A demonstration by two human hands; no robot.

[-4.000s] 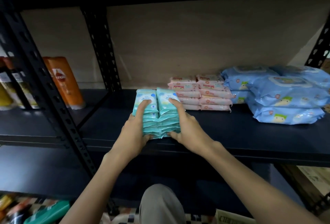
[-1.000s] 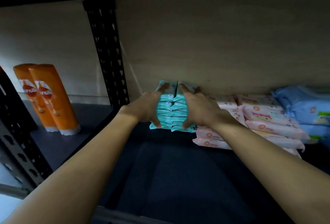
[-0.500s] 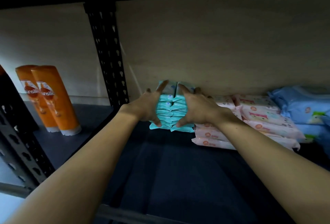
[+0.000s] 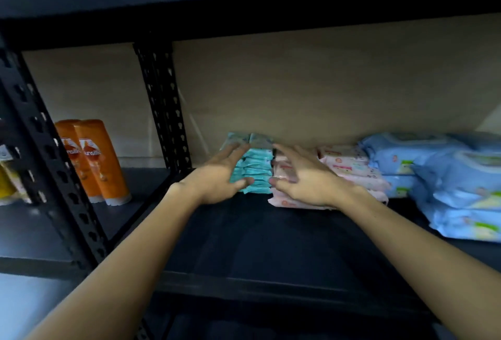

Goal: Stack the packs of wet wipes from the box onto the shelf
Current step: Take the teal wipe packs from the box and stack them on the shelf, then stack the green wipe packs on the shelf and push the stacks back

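Your left hand [image 4: 217,179] and right hand [image 4: 301,179], fingers spread and holding nothing, flank the teal wipes [image 4: 256,170] stacked at the back of the shelf [image 4: 271,244], beside pink packs [image 4: 349,166]. Placement looks done; next, likely back to the box, out of view.

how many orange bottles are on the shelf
2. One orange bottle stands left of the black upright post, the other orange bottle touches its right side. More may sit hidden further left.

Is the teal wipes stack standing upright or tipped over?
Upright. The teal wipes stack stands level on the shelf near the back wall, beside the pink packs; both hands look open around it.
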